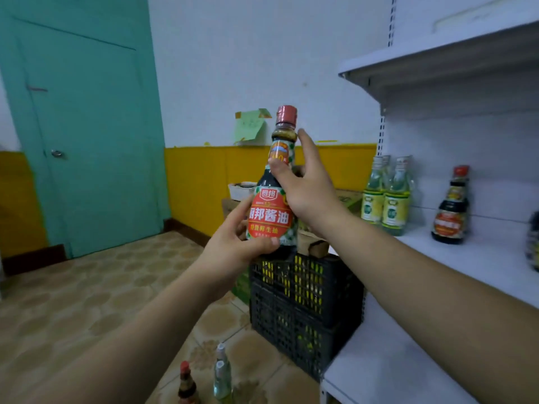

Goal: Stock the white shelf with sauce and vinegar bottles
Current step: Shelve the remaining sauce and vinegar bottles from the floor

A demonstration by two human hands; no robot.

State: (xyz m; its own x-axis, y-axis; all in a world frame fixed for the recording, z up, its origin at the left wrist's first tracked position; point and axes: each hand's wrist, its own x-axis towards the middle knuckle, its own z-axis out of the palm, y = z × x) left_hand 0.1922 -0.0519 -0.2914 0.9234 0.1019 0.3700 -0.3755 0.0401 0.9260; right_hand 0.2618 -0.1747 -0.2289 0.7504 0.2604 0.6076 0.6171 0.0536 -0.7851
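I hold a dark soy sauce bottle (pixel 274 199) with a red cap and red label upright in mid-air, left of the white shelf (pixel 478 252). My left hand (pixel 233 243) grips its lower body from the left, thumb across the bottom of the label. My right hand (pixel 306 185) pinches the neck and shoulder. On the middle shelf board stand pale vinegar bottles (pixel 388 196) at the left end and a dark sauce bottle (pixel 450 205) further right.
Black plastic crates (pixel 303 304) are stacked on the tiled floor beside the shelf, with cardboard boxes (pixel 347 199) behind them. A dark bottle (pixel 186 383) and a clear bottle (pixel 223 374) stand on the floor near the bottom edge. A teal door (pixel 87 126) is at left.
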